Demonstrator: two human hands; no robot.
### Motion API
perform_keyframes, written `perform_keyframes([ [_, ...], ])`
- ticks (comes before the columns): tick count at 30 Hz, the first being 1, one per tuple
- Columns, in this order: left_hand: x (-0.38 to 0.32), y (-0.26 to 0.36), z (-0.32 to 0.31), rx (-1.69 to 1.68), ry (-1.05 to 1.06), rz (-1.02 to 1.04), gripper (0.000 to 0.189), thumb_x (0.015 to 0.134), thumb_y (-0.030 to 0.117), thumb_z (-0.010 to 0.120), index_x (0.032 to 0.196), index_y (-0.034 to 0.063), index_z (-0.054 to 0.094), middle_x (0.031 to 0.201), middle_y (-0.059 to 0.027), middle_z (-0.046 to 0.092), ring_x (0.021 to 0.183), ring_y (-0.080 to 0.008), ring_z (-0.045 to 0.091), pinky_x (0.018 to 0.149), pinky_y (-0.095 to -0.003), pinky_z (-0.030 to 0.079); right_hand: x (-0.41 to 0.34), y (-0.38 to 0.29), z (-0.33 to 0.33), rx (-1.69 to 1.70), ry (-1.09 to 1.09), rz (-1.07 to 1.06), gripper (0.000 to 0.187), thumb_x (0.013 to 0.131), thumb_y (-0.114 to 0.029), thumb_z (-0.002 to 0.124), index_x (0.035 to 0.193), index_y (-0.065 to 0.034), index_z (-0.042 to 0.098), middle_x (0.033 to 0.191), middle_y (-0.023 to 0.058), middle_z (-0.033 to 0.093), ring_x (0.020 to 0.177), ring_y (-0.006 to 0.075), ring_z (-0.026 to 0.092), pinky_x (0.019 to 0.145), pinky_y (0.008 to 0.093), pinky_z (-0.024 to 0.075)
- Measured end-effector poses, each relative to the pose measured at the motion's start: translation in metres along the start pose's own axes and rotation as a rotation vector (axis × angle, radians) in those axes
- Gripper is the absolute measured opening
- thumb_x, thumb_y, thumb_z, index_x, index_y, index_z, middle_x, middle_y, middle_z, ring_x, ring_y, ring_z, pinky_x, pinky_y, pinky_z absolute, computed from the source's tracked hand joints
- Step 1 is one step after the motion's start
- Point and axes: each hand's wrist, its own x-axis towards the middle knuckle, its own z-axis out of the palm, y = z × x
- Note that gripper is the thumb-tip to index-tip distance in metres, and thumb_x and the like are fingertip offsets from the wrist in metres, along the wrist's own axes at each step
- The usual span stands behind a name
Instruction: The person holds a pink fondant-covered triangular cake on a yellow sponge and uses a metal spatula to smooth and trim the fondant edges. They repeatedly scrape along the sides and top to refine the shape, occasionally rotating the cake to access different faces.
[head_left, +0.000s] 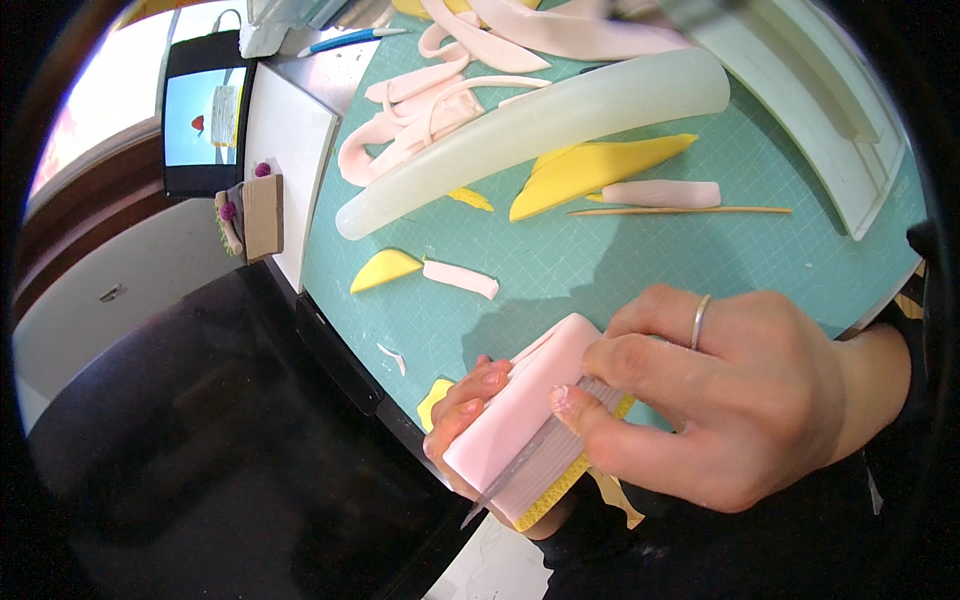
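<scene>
My left hand (466, 401) grips a block of pink clay (525, 394) from the far side and underneath, over the near edge of the cutting mat. The block is shaped like a cake slice: its top is smooth, its side is scored with fine parallel lines, and a pitted yellow clay layer (559, 491) runs along the bottom. A thin, greyish blade (525, 454) lies lengthwise against the lined side. My right hand (720, 390), with a ring on one finger, pinches the blade's upper end between thumb and fingers. Part of my left hand is hidden behind the block.
On the green cutting mat (780, 277) lie a translucent roller (540, 135), pink clay strips (405, 139), yellow clay pieces (600, 169), a wooden stick (682, 211) and a white tray-like piece (810, 105). A phone (206, 116) shows a cake slice beside a small cake model (262, 217).
</scene>
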Motion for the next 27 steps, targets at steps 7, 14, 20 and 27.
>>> perform_keyframes([
  [7, -0.004, 0.006, 0.009, -0.009, 0.078, 0.018, 0.034, 0.085, 0.027, 0.069, 0.102, 0.0097, 0.045, 0.094, -0.0129, 0.063, 0.092, -0.0257, 0.067, 0.091, -0.048, 0.05, -0.001, 0.001, 0.001, -0.032, 0.006, -0.03, 0.028, 0.061, -0.007, 0.071, 0.088, -0.0023, 0.067, 0.081, 0.0109, 0.059, 0.065, 0.0198, 0.061, 0.041, 0.0219, 0.0437],
  [14, -0.005, -0.006, -0.002, -0.073, 0.053, -0.081, 0.042, 0.082, 0.029, 0.073, 0.107, 0.0085, 0.046, 0.101, -0.0133, 0.062, 0.097, -0.025, 0.065, 0.092, -0.0458, 0.05, 0.0, 0.01, -0.001, 0.104, 0.121, 0.078, 0.02, 0.068, -0.011, 0.073, 0.086, -0.0039, 0.067, 0.079, 0.0106, 0.064, 0.067, 0.0198, 0.064, 0.053, 0.0268, 0.0524],
  [20, -0.004, -0.008, -0.04, 0.142, -0.248, -0.345, 0.053, 0.08, 0.027, 0.075, 0.12, 0.0055, 0.047, 0.115, -0.014, 0.059, 0.108, -0.0237, 0.06, 0.096, -0.0425, 0.049, 0.001, 0.011, -0.005, 0.134, 0.089, 0.134, 0.018, 0.072, -0.013, 0.073, 0.084, -0.0022, 0.066, 0.079, 0.0121, 0.066, 0.071, 0.0217, 0.067, 0.059, 0.0292, 0.0558],
  [27, -0.006, -0.015, -0.029, 0.141, -0.2, -0.083, 0.058, 0.077, 0.025, 0.077, 0.121, 0.0031, 0.047, 0.113, -0.0122, 0.061, 0.104, -0.0191, 0.061, 0.091, -0.0367, 0.05, 0.002, 0.01, -0.003, 0.16, 0.054, 0.161, 0.018, 0.073, -0.013, 0.074, 0.084, -0.0019, 0.066, 0.078, 0.0127, 0.066, 0.072, 0.0227, 0.068, 0.061, 0.0303, 0.0571],
])
